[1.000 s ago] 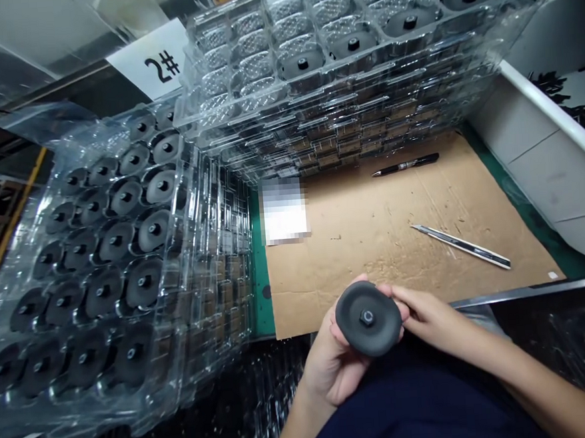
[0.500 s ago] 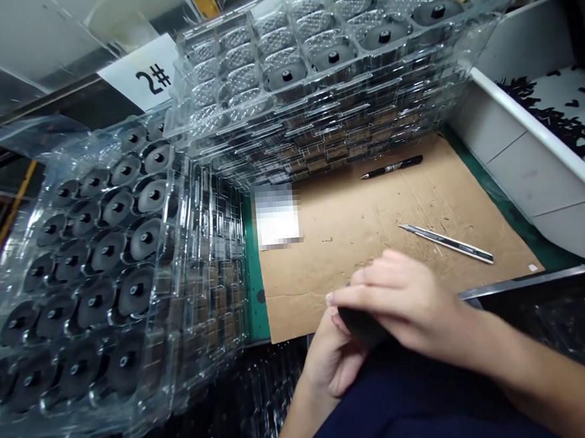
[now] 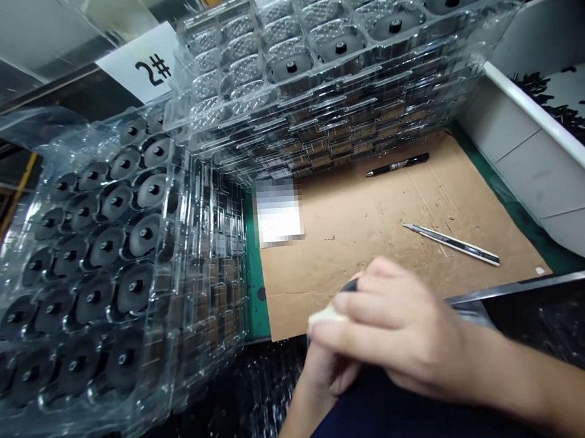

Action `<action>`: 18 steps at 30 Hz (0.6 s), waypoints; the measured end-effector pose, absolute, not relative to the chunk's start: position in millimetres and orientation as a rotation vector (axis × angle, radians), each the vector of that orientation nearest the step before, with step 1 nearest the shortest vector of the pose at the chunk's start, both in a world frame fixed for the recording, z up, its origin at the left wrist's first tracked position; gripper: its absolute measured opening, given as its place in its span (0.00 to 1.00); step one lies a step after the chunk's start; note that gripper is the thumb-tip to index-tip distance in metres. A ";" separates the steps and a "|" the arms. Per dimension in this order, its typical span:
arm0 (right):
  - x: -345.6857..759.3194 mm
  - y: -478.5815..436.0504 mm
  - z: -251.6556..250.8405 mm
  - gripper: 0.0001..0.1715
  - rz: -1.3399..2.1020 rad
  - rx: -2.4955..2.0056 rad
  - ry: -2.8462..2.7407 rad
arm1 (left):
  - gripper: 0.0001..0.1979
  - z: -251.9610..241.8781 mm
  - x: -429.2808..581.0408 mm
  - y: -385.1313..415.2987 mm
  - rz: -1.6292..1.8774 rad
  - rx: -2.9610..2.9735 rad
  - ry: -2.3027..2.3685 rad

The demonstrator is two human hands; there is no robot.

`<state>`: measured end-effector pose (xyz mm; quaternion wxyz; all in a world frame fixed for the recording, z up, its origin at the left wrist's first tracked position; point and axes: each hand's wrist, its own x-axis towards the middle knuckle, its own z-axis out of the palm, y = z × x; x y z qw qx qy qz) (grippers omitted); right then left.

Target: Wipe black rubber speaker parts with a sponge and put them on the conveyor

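My two hands meet at the lower middle, over the near edge of the cardboard. My right hand (image 3: 394, 322) is closed, its fingers curled over a dark part (image 3: 350, 286), of which only a sliver shows above the knuckles. Something pale (image 3: 326, 315) shows by its fingertips; its kind is unclear. Below, mostly covered by the right hand, my left hand (image 3: 325, 367) is closed around the part from underneath. A white-and-black utility knife (image 3: 452, 242) lies on the cardboard (image 3: 344, 242), just beyond the right hand.
Clear plastic trays (image 3: 214, 251) with dark round cup-like parts (image 3: 146, 234) are stacked at left. Another tray stack (image 3: 314, 104) stands behind the cardboard. A black pen (image 3: 397, 165) lies near it. At right, a white bin (image 3: 532, 142) holds small black pieces (image 3: 566, 116).
My right hand has shifted a little left and down over the dark part, hiding most of it. Something pale now shows at its fingertips. The view has shifted slightly.
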<state>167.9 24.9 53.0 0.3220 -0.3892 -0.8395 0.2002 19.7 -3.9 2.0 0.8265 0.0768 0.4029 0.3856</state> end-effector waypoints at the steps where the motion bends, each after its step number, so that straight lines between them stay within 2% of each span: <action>1: 168.1 27.3 51.1 0.15 0.544 -0.956 -2.182 | 0.18 1.4 19.5 -3.1 0.832 0.162 0.850; 3: 174.3 33.6 42.3 0.15 0.633 -1.048 -2.104 | 0.24 0.8 17.2 -1.6 0.840 0.162 0.832; 6: 190.6 36.5 14.3 0.13 0.773 -1.441 -1.948 | 0.34 1.3 9.6 -0.5 0.832 0.142 0.763; 12: 197.3 5.8 -55.1 0.15 0.983 -1.643 -1.857 | 0.35 0.9 2.6 -1.1 0.836 0.108 0.681; 15: 195.7 2.1 -45.9 0.16 0.962 -1.682 -1.792 | 0.32 0.0 6.5 -0.9 0.841 0.119 0.664; 18: 187.7 6.8 -2.5 0.17 0.842 -1.647 -1.680 | 0.31 0.4 11.1 -1.1 0.867 0.136 0.683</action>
